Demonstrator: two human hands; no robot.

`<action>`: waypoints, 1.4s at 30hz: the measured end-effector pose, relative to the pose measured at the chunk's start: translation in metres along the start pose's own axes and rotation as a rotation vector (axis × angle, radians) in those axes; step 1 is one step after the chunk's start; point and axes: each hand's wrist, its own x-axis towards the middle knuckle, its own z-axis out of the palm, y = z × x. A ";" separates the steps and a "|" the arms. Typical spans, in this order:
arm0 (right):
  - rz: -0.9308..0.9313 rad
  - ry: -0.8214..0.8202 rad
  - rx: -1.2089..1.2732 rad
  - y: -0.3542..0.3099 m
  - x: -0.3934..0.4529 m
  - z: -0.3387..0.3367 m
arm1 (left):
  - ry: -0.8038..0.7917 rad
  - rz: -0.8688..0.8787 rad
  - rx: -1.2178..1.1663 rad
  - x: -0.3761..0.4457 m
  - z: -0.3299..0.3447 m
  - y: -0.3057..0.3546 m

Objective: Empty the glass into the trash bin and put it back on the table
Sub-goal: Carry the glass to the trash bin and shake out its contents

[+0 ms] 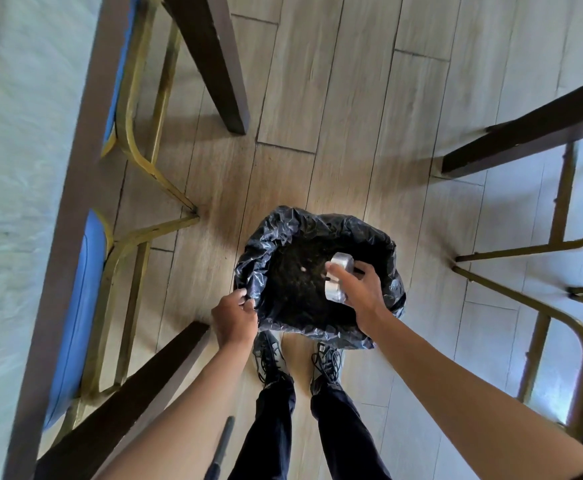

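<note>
Right hand (361, 292) grips the small clear drinking glass (338, 277), tipped over the black-bagged trash bin (317, 271); left hand (234, 315) pinches the bag's rim. Looks emptied, though it's blurry; table return's left.

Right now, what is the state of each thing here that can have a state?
glass: tipped on its side over the bin, held in the right hand
right hand: closed around the glass
left hand: gripping the edge of the bag
trash bin: upright on the floor, open, lined with a black bag
chairs: pushed under the table
</note>
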 end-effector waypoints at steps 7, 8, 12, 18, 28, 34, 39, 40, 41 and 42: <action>-0.097 0.034 -0.142 -0.002 -0.001 0.001 | -0.003 0.027 0.020 -0.002 0.000 -0.003; -0.109 0.050 -0.158 0.000 -0.001 0.001 | -0.002 0.031 0.025 -0.002 0.001 -0.004; -0.132 0.077 -0.249 0.008 -0.003 0.000 | 0.005 0.040 0.037 -0.003 0.000 -0.007; -0.245 0.071 -0.328 0.014 -0.012 0.001 | 0.003 0.032 0.043 -0.002 -0.003 -0.004; -0.567 0.041 -0.667 0.019 -0.021 -0.002 | 0.016 0.034 0.042 -0.001 -0.001 -0.006; -0.642 0.043 -0.811 0.019 -0.021 0.003 | 0.021 0.020 0.031 0.000 0.000 -0.006; -0.566 0.055 -0.829 0.023 -0.017 0.003 | 0.023 0.023 0.028 -0.001 0.000 -0.006; -0.534 0.058 -0.816 0.026 -0.017 0.001 | 0.020 0.027 0.033 -0.001 0.000 -0.005; -0.531 0.064 -0.794 0.030 -0.019 -0.001 | 0.019 0.033 0.035 0.000 0.001 -0.006; -0.546 0.058 -0.769 0.035 -0.020 -0.002 | 0.021 0.034 0.036 0.000 0.002 -0.007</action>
